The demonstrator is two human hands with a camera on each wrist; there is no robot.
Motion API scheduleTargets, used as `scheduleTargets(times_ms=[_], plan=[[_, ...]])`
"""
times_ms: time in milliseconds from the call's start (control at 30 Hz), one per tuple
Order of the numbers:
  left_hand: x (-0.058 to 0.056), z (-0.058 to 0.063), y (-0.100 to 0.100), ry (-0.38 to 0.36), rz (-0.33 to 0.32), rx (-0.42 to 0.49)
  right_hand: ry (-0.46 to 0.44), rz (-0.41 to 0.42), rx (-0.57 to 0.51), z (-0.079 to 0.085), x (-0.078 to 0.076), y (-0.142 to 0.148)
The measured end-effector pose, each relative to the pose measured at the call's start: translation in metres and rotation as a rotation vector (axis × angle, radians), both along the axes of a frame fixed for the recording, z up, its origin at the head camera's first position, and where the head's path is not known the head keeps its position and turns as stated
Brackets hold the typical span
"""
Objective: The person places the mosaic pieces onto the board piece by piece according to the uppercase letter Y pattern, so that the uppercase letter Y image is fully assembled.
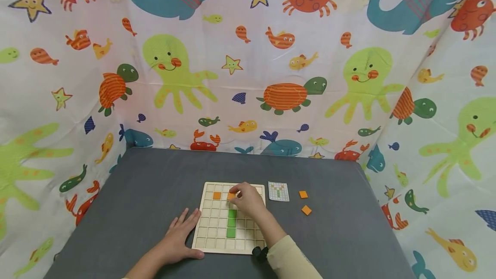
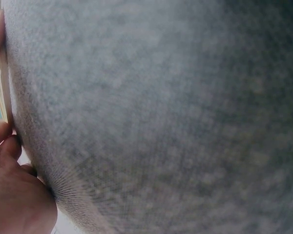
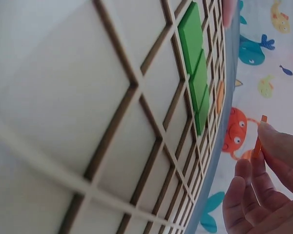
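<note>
A wooden grid board point(image 1: 222, 251) lies on the dark grey table. Three green square tiles point(image 1: 230, 232) sit in one column of its cells, and an orange tile point(image 1: 217, 195) fills a cell in the upper left. My right hand point(image 1: 249, 203) pinches another orange tile point(image 3: 260, 139) between thumb and fingers, over the upper middle of the board; in the right wrist view the tile is held edge-on above the grid. Fingers spread, my left hand point(image 1: 176, 240) rests on the table by the board's left side, its thumb and fingertips at the board's edge point(image 2: 2, 92).
Right of the board lies a small card point(image 1: 278, 191) printed with a coloured grid pattern. Farther right are two loose orange tiles, one behind point(image 1: 303, 194) and one in front point(image 1: 306, 210). A curtain point(image 1: 248, 76) with sea animals surrounds the table's back and sides.
</note>
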State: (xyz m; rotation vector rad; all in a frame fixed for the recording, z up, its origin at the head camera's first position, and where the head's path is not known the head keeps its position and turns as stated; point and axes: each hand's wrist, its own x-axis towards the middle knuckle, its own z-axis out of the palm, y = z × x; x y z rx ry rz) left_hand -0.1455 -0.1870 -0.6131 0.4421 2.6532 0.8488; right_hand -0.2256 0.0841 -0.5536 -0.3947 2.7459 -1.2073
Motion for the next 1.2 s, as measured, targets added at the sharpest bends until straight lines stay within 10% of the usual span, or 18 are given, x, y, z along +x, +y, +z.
scheduleTargets(times_ms=[1200], plan=[[0.002,0.003,0.002,-0.004,0.014,-0.014,-0.017,-0.017,0.237,-0.020,-0.002,-0.037]])
